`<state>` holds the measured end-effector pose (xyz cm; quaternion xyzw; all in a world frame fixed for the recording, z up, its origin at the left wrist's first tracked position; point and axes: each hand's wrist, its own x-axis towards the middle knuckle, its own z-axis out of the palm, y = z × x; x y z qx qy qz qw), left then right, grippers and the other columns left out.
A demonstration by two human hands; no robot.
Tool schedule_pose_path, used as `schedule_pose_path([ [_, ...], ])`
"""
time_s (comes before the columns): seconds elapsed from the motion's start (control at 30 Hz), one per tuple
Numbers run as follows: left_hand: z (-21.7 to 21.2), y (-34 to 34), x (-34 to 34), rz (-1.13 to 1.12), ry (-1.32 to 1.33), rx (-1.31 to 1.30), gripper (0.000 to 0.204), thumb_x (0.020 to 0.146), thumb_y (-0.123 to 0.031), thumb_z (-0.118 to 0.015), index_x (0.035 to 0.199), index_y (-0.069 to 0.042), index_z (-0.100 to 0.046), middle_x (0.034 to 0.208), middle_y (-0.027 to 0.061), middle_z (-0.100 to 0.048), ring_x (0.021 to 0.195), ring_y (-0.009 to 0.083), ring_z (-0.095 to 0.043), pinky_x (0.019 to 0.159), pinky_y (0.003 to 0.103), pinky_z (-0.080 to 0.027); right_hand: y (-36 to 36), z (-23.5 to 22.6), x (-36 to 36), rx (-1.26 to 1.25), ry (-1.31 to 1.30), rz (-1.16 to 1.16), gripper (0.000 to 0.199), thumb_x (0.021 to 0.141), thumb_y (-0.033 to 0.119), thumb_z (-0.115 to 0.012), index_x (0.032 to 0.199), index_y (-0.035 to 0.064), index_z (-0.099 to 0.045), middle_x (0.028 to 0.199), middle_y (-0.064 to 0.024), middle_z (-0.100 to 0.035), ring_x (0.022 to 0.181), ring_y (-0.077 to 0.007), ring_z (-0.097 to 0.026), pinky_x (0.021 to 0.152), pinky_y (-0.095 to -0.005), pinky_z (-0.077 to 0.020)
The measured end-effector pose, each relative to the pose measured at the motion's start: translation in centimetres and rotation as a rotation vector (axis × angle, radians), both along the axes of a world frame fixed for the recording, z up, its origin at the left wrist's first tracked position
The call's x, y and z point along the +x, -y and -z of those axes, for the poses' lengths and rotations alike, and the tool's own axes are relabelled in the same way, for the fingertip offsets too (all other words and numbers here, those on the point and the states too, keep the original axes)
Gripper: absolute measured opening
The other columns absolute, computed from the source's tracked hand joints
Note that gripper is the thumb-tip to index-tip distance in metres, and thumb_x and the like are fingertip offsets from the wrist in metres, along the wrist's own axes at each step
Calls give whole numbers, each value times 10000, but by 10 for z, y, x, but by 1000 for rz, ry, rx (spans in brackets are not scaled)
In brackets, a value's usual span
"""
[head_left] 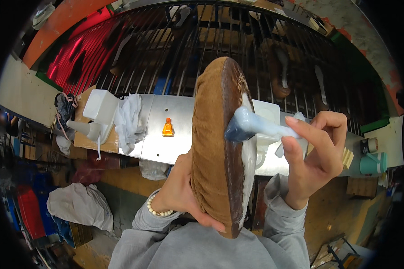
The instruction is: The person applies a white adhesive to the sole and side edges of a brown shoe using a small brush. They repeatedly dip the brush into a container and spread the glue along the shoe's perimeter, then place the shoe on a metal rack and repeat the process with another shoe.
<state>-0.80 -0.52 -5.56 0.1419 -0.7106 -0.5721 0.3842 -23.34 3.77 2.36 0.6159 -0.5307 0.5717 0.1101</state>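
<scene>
A brown suede shoe upper [210, 134] stands on end in front of me, its underside turned to the right. My left hand [182, 190] is closed round its left side near the lower end. Wet white paste [248, 168] coats part of the underside beside a dark brown edge band [234, 184]. Between thumb and fingers, my right hand [316, 152] pinches the pale handle of a glue brush [265, 127]. The brush's dark head touches the edge band of the upper. My left fingers are partly hidden behind the upper.
Beyond a metal bench [157, 145] runs a rack of dark bars [166, 49] with shoe parts on it. A small orange bottle [168, 127], a crumpled white cloth [129, 121] and a white squeeze bottle [98, 112] are at left. A teal mug [372, 162] stands far right.
</scene>
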Motion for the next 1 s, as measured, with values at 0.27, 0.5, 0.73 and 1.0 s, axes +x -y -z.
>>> schedule_pose_path([
  [0.27, -13, -1, 3, 8, 100, -142, 1087, 412, -525, -1003, 1221, 58, -569, 1103, 122, -674, 973, 231, -687, 882, 322, -536, 6, -11, -9, -14, 4, 66, 384, 559, 113, -925, 926, 106, -813, 835, -2, -440, 715, -112, -443, 598, -260, -316],
  [0.5, -14, -3, -3, 0, 25, -217, 1125, 407, -535, -1002, 1253, 63, -562, 1124, 135, -657, 988, 247, -682, 880, 331, -536, 11, -6, -21, -5, 94, -31, 361, 623, 139, -902, 964, 74, -803, 911, -12, -449, 801, -132, -447, 692, -257, -340],
  [0.73, -14, -4, -3, -21, -48, -179, 1246, 408, -520, -1007, 1358, 91, -481, 1202, 164, -637, 1052, 257, -660, 939, 343, -510, 3, 8, -30, 5, 117, -268, 463, 512, 296, -943, 936, 148, -832, 895, 2, -428, 766, -127, -422, 640, -242, -310],
  [1.0, -10, -4, -3, 2, -80, -160, 1458, 402, -513, -1012, 1500, 102, -275, 1328, 187, -583, 1175, 265, -628, 1022, 337, -471, 0, 15, -35, -17, 33, -376, 487, 486, 421, -930, 909, 198, -836, 882, 7, -434, 768, -135, -440, 625, -247, -318],
])
